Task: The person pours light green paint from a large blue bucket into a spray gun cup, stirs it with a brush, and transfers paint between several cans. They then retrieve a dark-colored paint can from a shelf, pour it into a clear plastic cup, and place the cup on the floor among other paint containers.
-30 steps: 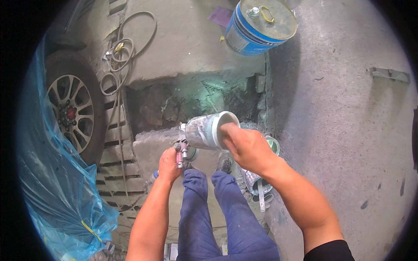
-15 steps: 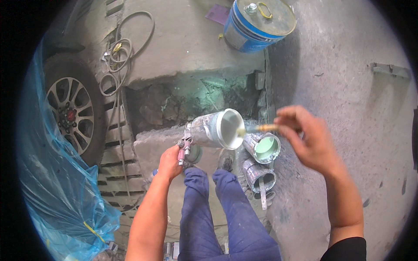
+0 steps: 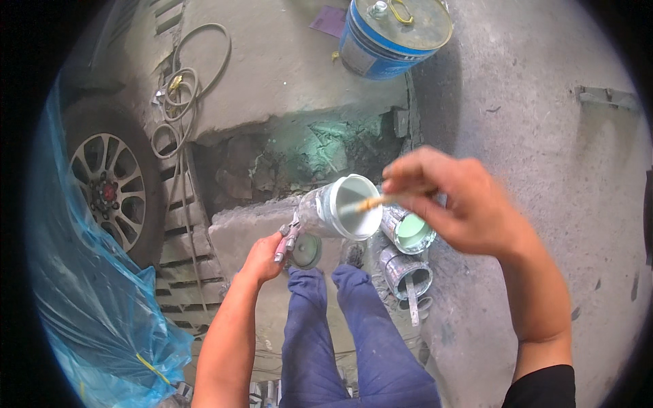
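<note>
My left hand [image 3: 264, 257] is closed around a small spray gun [image 3: 288, 239] with pinkish metal parts. Joined to it is a paint-smeared cup [image 3: 325, 209], tilted with its white mouth toward the right. Between the fingers of my right hand [image 3: 449, 194] is a thin brush [image 3: 371, 202] with a wooden handle. Its pale tip reaches inside the cup and is blurred by motion. Just right of the cup, a tin of pale green paint [image 3: 413, 230] stands on the ground. Beside that one is a second smeared tin [image 3: 407, 273] with a flat stick [image 3: 412, 299] in it.
A blue metal drum [image 3: 391, 47] stands ahead. Broken ground forms a rough pit [image 3: 299, 153] beyond the cup. To the left are a coiled hose [image 3: 180, 95], a slotted grating [image 3: 182, 238], a car wheel [image 3: 109, 190] and blue plastic sheeting [image 3: 102, 306].
My right hand has moved left, taking the brush deeper into the cup. The cup's mouth has turned slightly more upward toward me.
</note>
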Available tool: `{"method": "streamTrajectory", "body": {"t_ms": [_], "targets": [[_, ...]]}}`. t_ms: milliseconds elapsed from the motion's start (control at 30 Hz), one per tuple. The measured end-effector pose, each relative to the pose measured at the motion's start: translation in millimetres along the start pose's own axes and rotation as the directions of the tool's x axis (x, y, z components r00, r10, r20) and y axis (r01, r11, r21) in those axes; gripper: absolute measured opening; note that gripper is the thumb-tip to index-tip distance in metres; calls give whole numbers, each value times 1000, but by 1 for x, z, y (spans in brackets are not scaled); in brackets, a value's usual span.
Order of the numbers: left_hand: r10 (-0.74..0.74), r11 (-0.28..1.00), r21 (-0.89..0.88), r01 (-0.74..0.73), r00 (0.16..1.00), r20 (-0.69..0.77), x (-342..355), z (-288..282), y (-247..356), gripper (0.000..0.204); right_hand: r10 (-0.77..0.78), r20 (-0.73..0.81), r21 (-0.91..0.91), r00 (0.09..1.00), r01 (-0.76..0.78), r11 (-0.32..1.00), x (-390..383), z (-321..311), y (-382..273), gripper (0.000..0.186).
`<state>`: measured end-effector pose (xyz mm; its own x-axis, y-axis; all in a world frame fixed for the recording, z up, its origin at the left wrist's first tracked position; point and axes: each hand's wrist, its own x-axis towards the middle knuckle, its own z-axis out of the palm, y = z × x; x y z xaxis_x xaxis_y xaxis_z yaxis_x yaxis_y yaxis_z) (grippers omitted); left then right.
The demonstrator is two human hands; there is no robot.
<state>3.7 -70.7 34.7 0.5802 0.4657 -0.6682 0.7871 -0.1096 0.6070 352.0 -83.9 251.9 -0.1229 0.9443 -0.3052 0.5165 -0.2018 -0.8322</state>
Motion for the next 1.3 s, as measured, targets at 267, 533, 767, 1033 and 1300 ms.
{"method": "streamTrajectory", "body": {"t_ms": [267, 533, 767, 1033, 1300], "targets": [[78, 997, -4, -78, 997, 20, 4, -3, -9, 21, -50, -92, -37, 994, 47, 998, 8, -5, 13, 17], [26, 1000, -13, -24, 995, 92, 0, -12, -6, 21, -213, 63, -313, 975, 222, 923, -1, 3, 22, 27], [42, 999, -22, -41, 998, 50, -2, -14, -5, 21, -414, 154, -365, 897, 441, 820, 11, 54, 46, 37], [91, 993, 66, -93, 996, 20, -4, -12, -19, 20, -378, 194, -240, 905, 418, 876, 2, 47, 42, 29], [50, 997, 63, -45, 996, -78, -2, -10, -24, 18, -387, 212, -490, 897, 441, 752, -25, -9, 42, 29]]}}
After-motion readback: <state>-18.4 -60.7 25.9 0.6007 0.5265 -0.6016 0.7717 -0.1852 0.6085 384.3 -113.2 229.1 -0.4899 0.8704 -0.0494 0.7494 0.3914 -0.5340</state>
